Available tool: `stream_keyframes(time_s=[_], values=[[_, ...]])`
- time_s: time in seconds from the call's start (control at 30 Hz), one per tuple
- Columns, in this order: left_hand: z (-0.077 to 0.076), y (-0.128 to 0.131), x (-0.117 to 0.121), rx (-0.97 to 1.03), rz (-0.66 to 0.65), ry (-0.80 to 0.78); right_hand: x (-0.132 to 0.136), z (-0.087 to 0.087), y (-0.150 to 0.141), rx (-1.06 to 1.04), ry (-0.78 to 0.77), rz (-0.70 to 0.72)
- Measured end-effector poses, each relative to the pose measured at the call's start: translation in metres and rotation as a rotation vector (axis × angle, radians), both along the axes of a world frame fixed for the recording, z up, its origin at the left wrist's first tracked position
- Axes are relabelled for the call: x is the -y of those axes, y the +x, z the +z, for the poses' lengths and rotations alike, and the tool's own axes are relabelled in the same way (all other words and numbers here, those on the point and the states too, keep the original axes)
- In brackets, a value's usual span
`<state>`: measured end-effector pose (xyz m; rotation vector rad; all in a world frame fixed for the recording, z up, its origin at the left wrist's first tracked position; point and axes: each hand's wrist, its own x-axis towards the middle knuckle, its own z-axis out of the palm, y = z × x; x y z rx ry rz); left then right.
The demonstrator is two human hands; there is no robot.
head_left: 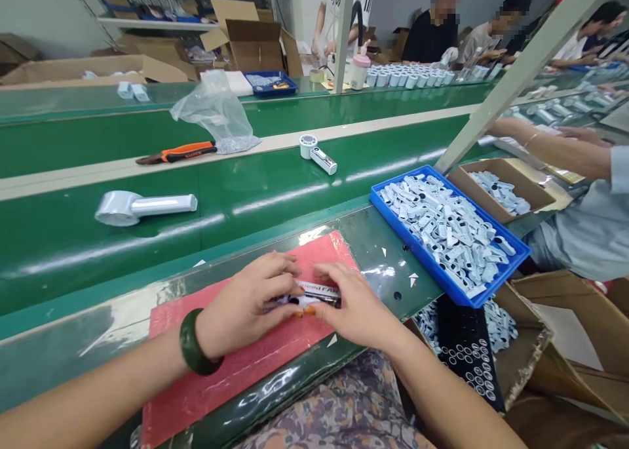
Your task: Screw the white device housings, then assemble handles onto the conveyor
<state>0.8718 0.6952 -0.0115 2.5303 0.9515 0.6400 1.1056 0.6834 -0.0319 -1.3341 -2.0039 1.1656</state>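
Observation:
Low over a pink mat point(196, 328), a white handheld fan point(318, 292) lies lengthwise between my hands, its dark label with the word FAN facing up. My left hand point(251, 299), below a dark green bangle, is closed around its left end and covers most of it. The fingers and thumb of my right hand point(354, 305) pinch the right end. Both thumbs meet at the near side. Beyond the mat, a fan with a labelled handle point(322, 159) and a plain white fan point(142, 208) lie on the green conveyor belt point(246, 223).
A blue tray point(472, 295) heaped with small white parts stands to the right, by a carton point(540, 203) of similar parts. Pliers point(189, 151) and a plastic bag point(219, 111) lie across the belt. A slanted post point(531, 75) rises at the right. Co-workers sit beyond.

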Motion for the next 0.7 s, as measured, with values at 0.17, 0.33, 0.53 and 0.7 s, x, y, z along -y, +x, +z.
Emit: stream_keyframes(time_s=[0.17, 0.33, 0.53, 0.7], values=[[-0.006, 0.006, 0.025, -0.134, 0.083, 0.106, 0.016, 0.005, -0.005, 0.194, 0.147, 0.089], [-0.007, 0.010, 0.026, -0.150, 0.065, 0.159, 0.019, -0.006, -0.004, 0.193, 0.233, 0.120], [-0.002, 0.010, 0.028, -0.204, 0.074, 0.210, 0.023, -0.010, -0.008, 0.289, 0.326, 0.129], [-0.014, -0.008, 0.015, -0.265, 0.032, 0.266, 0.018, 0.000, -0.001, 0.170, 0.333, 0.140]])
